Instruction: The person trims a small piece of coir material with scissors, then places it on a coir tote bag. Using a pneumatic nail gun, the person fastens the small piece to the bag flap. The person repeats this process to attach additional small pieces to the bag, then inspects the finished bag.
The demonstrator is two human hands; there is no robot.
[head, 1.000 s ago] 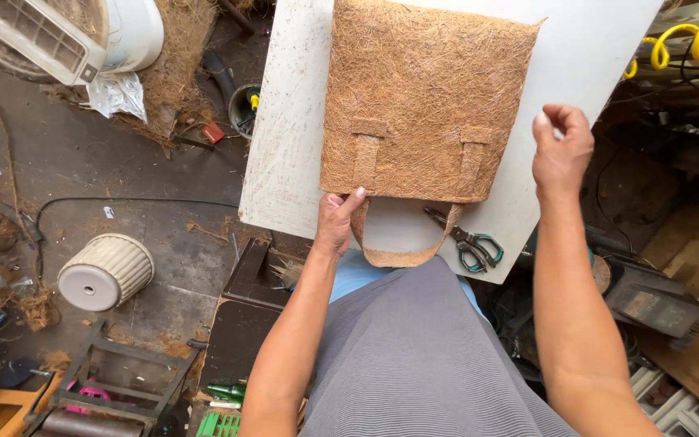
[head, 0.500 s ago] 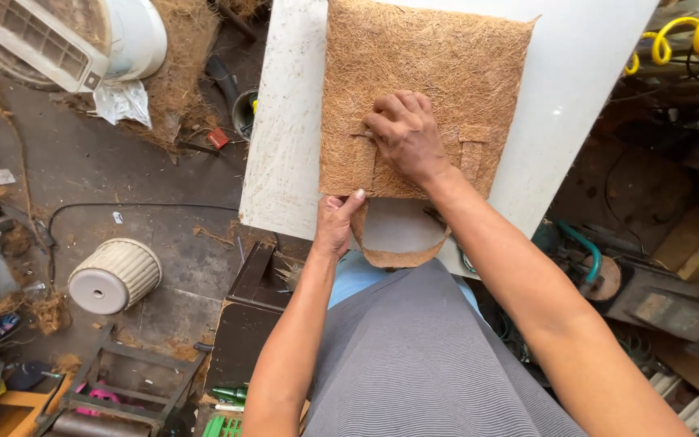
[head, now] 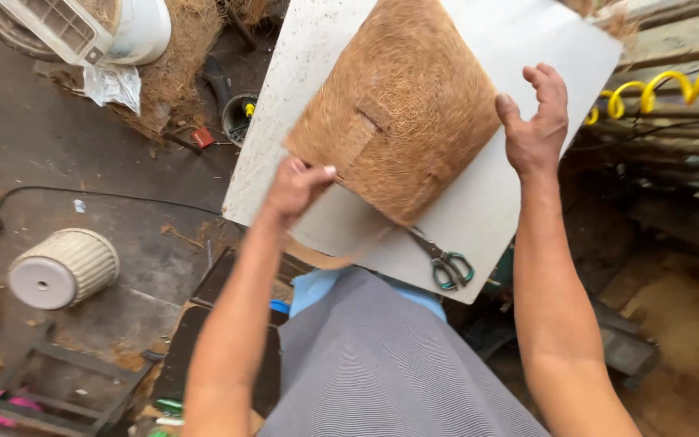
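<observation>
Left hand (head: 299, 188): fingers are curling shut, pinching the near left edge of the coir mat (head: 402, 105), thumb on top.
Right hand (head: 537, 121): fingers are spreading loosely, released, gripping nothing; it is hovering just beside the mat's right edge.
Coir mat: brown and fibrous, it is lying tilted on the white board (head: 519, 48), two fibre strips showing on its face.
Scissors (head: 445, 260): green-handled, they are resting on the board near the mat's lower corner.

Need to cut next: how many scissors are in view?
1: the scissors lie on the white board, below the fibre mat. Others may be hidden under it.
</observation>
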